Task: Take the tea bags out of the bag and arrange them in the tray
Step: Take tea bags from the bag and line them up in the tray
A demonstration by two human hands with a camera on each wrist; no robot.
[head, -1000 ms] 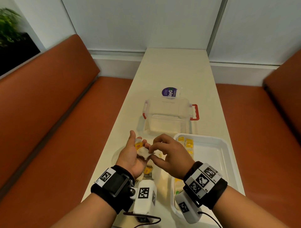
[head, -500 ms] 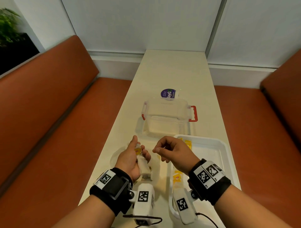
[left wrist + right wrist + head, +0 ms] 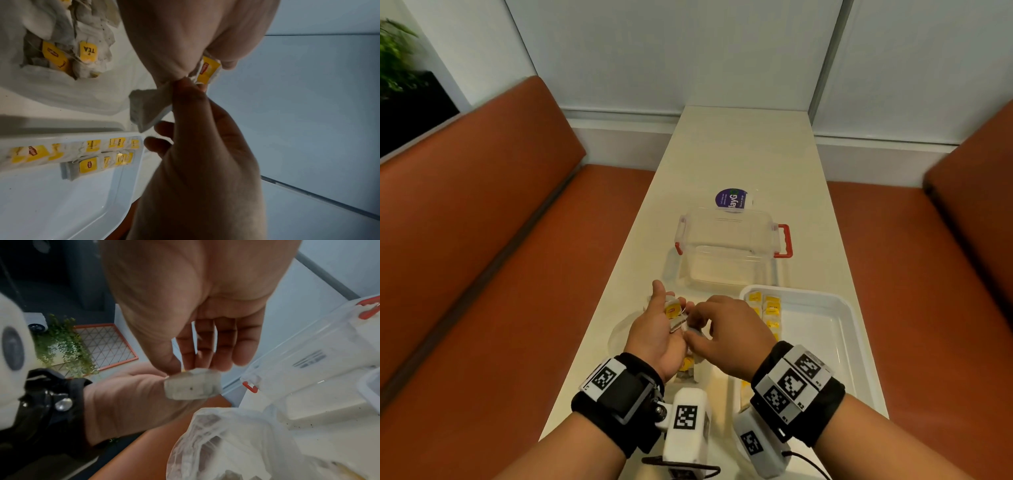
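Left hand (image 3: 654, 329) cupped, holding tea bags (image 3: 674, 313); right hand (image 3: 726, 337) pinching one pouch (image 3: 192, 384); more rowed in tray (image 3: 839, 329).

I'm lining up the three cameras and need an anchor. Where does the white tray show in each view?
Head: the tray lies lower right on the table, tea bags along its left side.
Left wrist: the tray fills the lower left, two rows of tea bags inside.
Right wrist: only a blurred white edge at the far right, perhaps the tray; I cannot tell.
Shared landmark: the right hand, seen in all three views.
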